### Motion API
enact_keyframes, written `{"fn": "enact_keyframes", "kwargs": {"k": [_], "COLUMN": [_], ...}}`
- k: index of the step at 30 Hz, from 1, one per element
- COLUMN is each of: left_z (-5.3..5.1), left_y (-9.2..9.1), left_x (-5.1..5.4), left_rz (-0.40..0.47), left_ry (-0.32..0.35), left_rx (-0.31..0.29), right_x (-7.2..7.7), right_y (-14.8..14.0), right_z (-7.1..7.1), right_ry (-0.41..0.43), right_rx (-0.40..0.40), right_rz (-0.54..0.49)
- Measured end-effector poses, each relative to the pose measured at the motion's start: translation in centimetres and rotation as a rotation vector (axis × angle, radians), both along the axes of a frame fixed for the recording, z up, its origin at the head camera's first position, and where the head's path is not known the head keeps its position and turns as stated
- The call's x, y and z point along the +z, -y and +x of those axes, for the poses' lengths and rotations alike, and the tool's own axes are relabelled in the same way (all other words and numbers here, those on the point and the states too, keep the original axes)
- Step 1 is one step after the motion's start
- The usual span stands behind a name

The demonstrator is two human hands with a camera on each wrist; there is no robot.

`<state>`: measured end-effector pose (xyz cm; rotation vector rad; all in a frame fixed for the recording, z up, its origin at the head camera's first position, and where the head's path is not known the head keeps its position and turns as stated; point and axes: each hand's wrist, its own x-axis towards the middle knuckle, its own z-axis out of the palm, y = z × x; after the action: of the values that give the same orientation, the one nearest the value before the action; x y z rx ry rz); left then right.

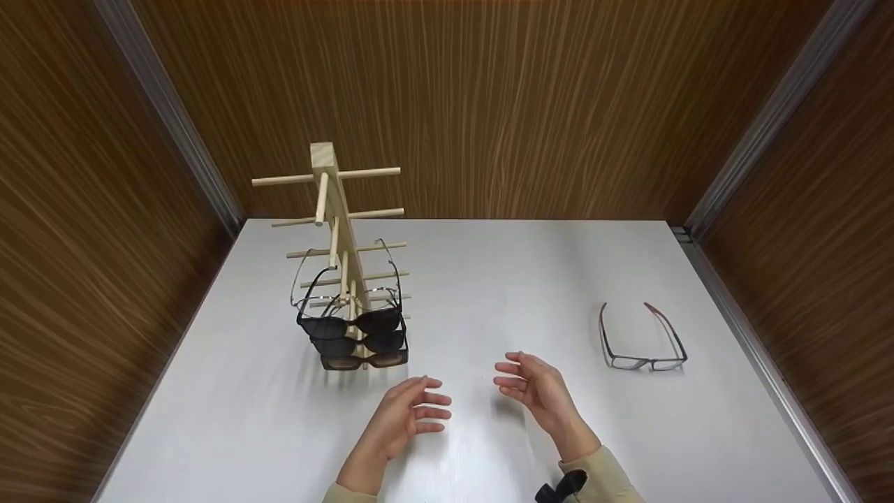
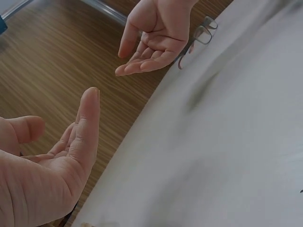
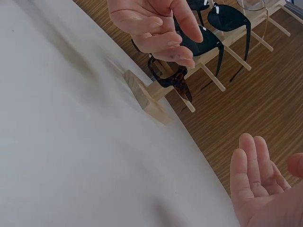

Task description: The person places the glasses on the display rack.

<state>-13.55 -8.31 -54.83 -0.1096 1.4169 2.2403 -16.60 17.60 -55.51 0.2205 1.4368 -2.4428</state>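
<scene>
My left hand [image 1: 401,417] hovers over the front of the white table, palm inward, its fingers loosely extended and holding nothing. Facing it, my right hand [image 1: 541,392] is likewise relaxed, with nothing in its grasp. Nearest the left hand stands a wooden eyewear rack [image 1: 342,209] with dowel pegs. Dark sunglasses [image 1: 380,321] and other pairs hang one above another on its front, including a thin metal-framed pair [image 1: 293,286]. To the right of the right hand, eyeglasses [image 1: 653,364] with clear lenses and reddish temple tips lie unfolded on the table.
The white table [image 1: 503,279] is enclosed by a wood-grain back panel [image 1: 489,105] and side panels with metal edge strips [image 1: 761,398]. Upper pegs [image 1: 370,172] of the rack stick out sideways and forward. In the right wrist view, the rack's wooden base [image 3: 147,101] rests on the table.
</scene>
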Motion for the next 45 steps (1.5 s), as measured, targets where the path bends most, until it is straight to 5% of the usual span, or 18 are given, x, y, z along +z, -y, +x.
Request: {"fn": "enact_keyframes", "kwargs": {"k": [27,45], "left_z": [-1.8,-2.3], "left_y": [-7.0,-11.1], "left_x": [-2.3,-2.7], "left_rz": [0.024,0.001], "left_ry": [0.037,0.035], "left_rx": [-0.09,-0.147], "right_x": [-2.5,-3.6], "right_y": [-4.8,-8.3], "right_z": [1.2,2.4], "right_ry": [0.106,0.201], "right_rx": [-0.182,-0.247], "right_rz": [0.004,0.02]}}
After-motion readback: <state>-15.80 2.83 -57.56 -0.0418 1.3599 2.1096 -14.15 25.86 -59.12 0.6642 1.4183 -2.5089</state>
